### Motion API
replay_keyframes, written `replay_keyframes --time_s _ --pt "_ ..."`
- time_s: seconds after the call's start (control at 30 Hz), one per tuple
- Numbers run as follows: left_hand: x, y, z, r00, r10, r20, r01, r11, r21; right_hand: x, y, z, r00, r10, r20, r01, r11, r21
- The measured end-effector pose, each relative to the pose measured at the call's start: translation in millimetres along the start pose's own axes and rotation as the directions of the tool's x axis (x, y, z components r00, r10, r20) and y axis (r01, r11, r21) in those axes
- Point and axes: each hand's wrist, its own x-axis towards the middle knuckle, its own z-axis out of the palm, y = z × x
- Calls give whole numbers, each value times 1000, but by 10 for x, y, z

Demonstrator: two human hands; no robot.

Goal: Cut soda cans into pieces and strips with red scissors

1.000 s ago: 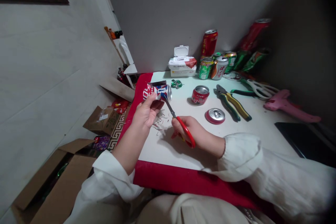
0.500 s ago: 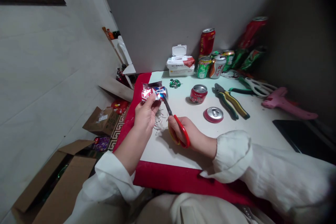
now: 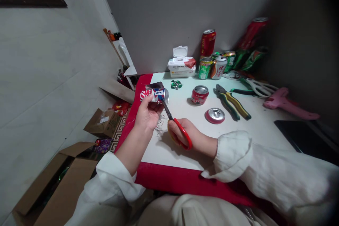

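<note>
My left hand (image 3: pixel 148 114) grips a cut-open drink can (image 3: pixel 158 94) printed in red, white and blue, its round metal end facing right and its cut wall flaring at the back. In my right hand (image 3: pixel 182 131) are red-handled scissors (image 3: pixel 186 137), my fingers closed round the loops. Their dark blades reach up to the can's wall near its round end; how far they are apart is hard to see. Thin metal shavings (image 3: pixel 160 124) lie on the table below. A cut red can part (image 3: pixel 200 95) stands to the right, with a can top (image 3: pixel 215 115) in front of it.
Pliers with yellow-green handles (image 3: pixel 230 102) lie right of the cans, near a pink glue gun (image 3: pixel 290 104). Several drink cans (image 3: pixel 218 67) and a wipes pack (image 3: pixel 181 66) line the back. Green pull tabs (image 3: pixel 176 84) sit mid-table. Cardboard boxes (image 3: pixel 69 176) stand on the left.
My left hand has turned the can so its round metal end now shows at the right. The scissors have shifted slightly left along with it.
</note>
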Motion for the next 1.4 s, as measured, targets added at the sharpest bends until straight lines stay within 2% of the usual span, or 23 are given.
replay_keyframes --time_s 0.1,0.2,0.33,0.5,0.73,0.93,1.17,1.4 --pt "-20 34 19 1000 -12 2 12 1000 -14 -1 17 -19 999 -19 -42 19 1000 -5" --pt "-50 37 47 999 -25 -43 25 1000 15 -3 25 -38 995 -26 -98 22 999 -33" --pt "-73 6 59 994 27 -107 -20 997 74 6 1 -66 996 -14 -92 7 998 -67" --pt "-86 -47 38 992 80 -96 -68 990 120 39 -16 -105 992 17 -129 -25 998 -59" --pt "-81 -62 30 994 -1 -109 15 992 122 42 29 -81 985 46 -168 -41 999 34" --pt "-91 -46 27 994 15 -104 0 990 142 52 70 -85 986 61 -152 -52 997 61" --pt "-135 -51 43 998 45 -46 -36 985 169 0 -88 -178 998 3 -56 -8 997 -78" --pt "-134 -77 31 998 59 -28 -52 976 212 -15 -148 -194 997 29 -74 -31 999 -29"
